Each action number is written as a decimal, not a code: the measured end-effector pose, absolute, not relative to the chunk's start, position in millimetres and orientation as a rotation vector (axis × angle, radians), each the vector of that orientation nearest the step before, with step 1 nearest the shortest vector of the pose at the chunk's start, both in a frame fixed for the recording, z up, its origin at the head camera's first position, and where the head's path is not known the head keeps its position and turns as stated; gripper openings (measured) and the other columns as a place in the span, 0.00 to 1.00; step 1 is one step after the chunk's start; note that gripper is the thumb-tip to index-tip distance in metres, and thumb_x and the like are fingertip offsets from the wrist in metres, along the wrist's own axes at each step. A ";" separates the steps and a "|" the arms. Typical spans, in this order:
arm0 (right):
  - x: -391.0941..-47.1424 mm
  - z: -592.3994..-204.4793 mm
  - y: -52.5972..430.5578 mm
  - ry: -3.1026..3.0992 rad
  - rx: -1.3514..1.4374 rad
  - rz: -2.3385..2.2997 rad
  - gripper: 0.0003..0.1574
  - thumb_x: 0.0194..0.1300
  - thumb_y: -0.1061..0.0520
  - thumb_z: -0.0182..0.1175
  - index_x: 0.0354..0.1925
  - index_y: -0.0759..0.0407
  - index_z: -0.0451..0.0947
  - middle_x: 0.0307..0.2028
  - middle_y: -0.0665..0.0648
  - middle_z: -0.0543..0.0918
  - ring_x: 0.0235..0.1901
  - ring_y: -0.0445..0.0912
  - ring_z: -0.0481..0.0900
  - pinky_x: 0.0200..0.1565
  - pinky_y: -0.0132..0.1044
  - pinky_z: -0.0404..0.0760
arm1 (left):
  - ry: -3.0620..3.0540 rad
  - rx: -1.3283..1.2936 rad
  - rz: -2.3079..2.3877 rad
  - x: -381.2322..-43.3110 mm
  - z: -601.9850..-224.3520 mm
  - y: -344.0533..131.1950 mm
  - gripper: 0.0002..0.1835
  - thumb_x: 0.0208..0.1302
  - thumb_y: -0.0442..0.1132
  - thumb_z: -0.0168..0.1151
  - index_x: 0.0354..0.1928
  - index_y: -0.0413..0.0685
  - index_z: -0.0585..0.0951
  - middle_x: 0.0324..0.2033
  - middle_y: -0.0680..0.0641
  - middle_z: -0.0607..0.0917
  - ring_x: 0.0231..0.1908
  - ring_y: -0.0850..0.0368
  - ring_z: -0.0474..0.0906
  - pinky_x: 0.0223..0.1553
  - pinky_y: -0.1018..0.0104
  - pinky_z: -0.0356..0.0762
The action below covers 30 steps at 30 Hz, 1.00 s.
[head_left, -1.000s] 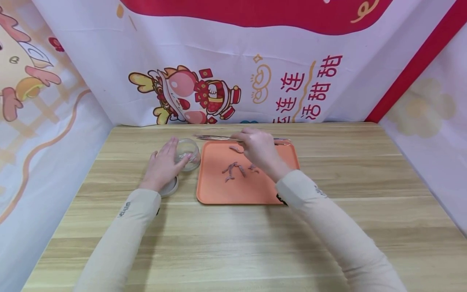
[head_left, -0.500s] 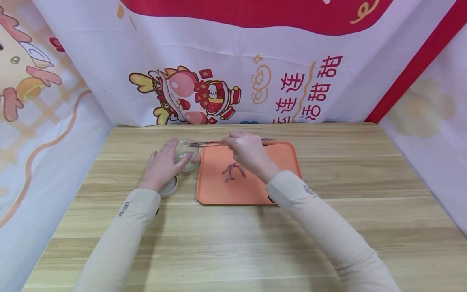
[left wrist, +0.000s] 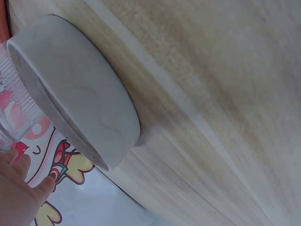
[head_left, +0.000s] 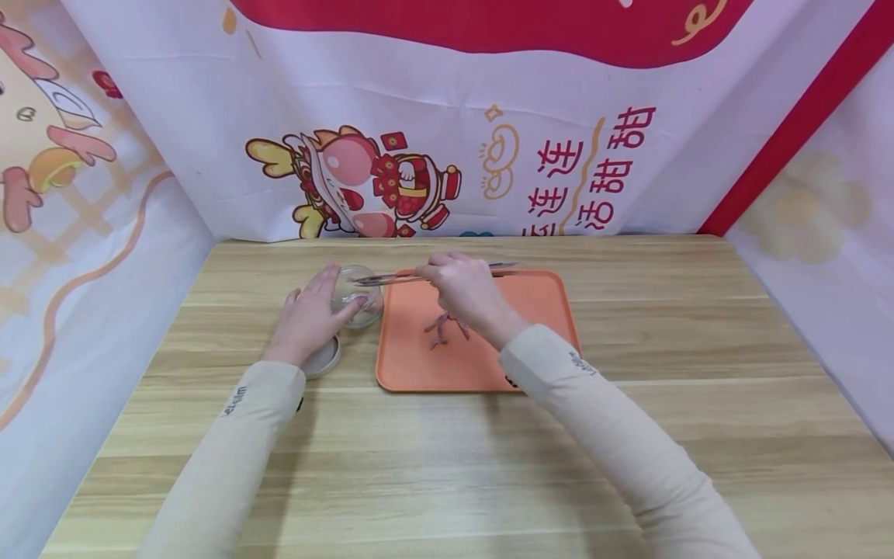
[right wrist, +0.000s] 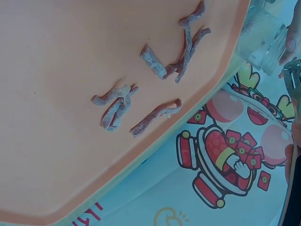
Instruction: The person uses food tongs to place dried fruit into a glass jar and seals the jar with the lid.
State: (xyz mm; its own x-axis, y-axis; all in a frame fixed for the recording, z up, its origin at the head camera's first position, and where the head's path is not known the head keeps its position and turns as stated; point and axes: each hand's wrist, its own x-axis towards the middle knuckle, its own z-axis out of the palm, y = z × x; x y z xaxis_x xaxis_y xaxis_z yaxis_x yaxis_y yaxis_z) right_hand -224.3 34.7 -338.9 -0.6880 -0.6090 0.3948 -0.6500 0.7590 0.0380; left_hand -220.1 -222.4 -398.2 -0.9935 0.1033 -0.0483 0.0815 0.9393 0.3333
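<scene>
My left hand (head_left: 310, 317) grips a clear glass jar (head_left: 368, 314), thumb on the near side and fingers on the far side. With my right hand (head_left: 466, 289) I hold metal tongs (head_left: 391, 279) almost level. The tongs' tips (right wrist: 292, 75) are over the jar in the head view; whether they pinch anything is too unclear to tell. On the orange tray (head_left: 419, 373) lie several thin brownish strips dusted with white, among them a small crossed group (right wrist: 115, 107) and a single strip (right wrist: 157, 117). My right hand covers some strips in the head view.
A grey round lid (head_left: 324, 360) rests on the wooden table (head_left: 433, 473) by my left wrist; the left wrist view shows its thick side. A printed cloth (head_left: 447, 93) hangs along the table's back edge, with more cloth at both sides.
My right hand has moved left and slightly down with the tongs, whose tips went from behind the tray's edge to over the jar. The left hand stays on the jar.
</scene>
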 end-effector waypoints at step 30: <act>-228.0 -342.6 23.5 -2.606 1.000 0.160 0.25 0.58 0.70 0.59 0.48 0.46 0.84 0.35 0.47 0.84 0.36 0.43 0.81 0.24 0.32 0.77 | 3.010 0.133 0.523 -222.9 -398.9 -224.5 0.48 0.66 0.69 0.43 0.75 0.44 0.45 0.75 0.41 0.49 0.75 0.42 0.45 0.70 0.34 0.44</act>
